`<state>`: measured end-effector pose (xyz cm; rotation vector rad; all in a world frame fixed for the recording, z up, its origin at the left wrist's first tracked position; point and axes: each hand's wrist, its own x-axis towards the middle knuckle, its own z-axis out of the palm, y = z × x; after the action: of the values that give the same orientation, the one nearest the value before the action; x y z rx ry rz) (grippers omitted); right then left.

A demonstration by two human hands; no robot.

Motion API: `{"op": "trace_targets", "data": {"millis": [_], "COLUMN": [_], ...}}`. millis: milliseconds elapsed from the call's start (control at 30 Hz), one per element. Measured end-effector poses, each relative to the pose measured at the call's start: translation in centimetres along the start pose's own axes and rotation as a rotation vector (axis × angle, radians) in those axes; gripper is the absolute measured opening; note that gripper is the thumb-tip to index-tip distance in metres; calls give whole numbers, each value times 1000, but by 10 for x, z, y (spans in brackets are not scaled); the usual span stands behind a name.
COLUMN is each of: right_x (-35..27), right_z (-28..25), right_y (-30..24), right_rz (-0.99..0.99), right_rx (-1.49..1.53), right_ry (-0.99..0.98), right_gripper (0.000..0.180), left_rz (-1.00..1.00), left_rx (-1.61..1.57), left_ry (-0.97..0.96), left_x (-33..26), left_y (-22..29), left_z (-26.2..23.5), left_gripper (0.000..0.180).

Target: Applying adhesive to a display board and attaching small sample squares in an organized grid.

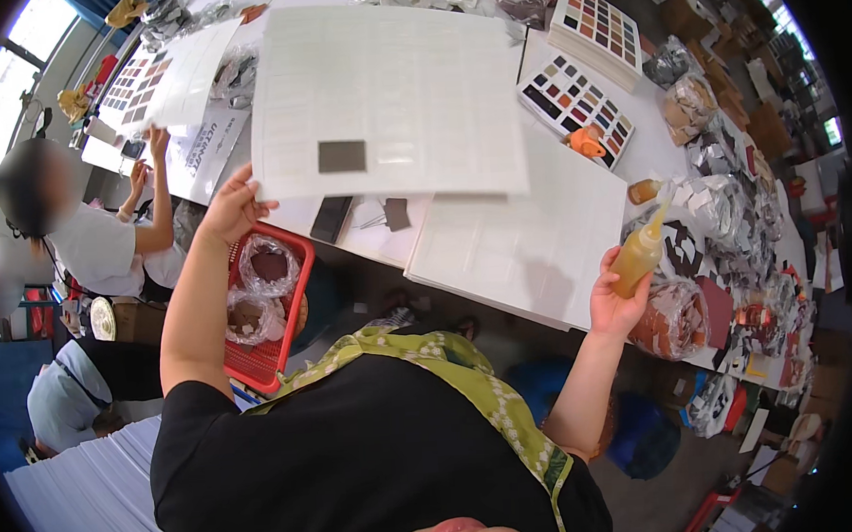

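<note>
My left hand (235,205) grips the lower left corner of a large white board (416,101), raised over the table. One dark grey-brown swatch (341,157) sits on the board near its lower edge; the rest of its face is pale with faint grid outlines. On the right, my right hand (620,298) is wrapped round a squeeze bottle (637,258) of yellowish liquid, its long nozzle tilted up. Below the raised board, a stack of white boards (532,250) lies at the table's near edge. Loose dark swatches (397,214) lie left of that stack.
A red basket (301,264) with plastic-wrapped swatches stands by the table's near left edge. Filled swatch boards (582,105), an orange tape dispenser (586,141) and many plastic bags (725,209) crowd the right. A co-worker (102,232) sits at left; another person's hands show at the far edge.
</note>
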<state>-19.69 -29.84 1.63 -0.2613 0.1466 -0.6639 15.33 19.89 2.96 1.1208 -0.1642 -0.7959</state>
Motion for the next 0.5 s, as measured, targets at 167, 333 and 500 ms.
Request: {"op": "trace_targets", "data": {"millis": [167, 333, 500], "right_x": [-31, -60, -103], "right_z": [6, -8, -15], "right_y": [51, 74, 96], "right_rz": [114, 73, -359], "right_rx": [28, -85, -852], "right_ry": [93, 227, 421], "right_gripper": [42, 38, 43], "left_rz": [-21, -126, -244], "left_rx": [30, 60, 376], "left_ry": [259, 354, 892], "left_x": [36, 61, 68], "left_y": [6, -30, -86], "left_z": [-97, -164, -194], "left_gripper": [41, 37, 43]}}
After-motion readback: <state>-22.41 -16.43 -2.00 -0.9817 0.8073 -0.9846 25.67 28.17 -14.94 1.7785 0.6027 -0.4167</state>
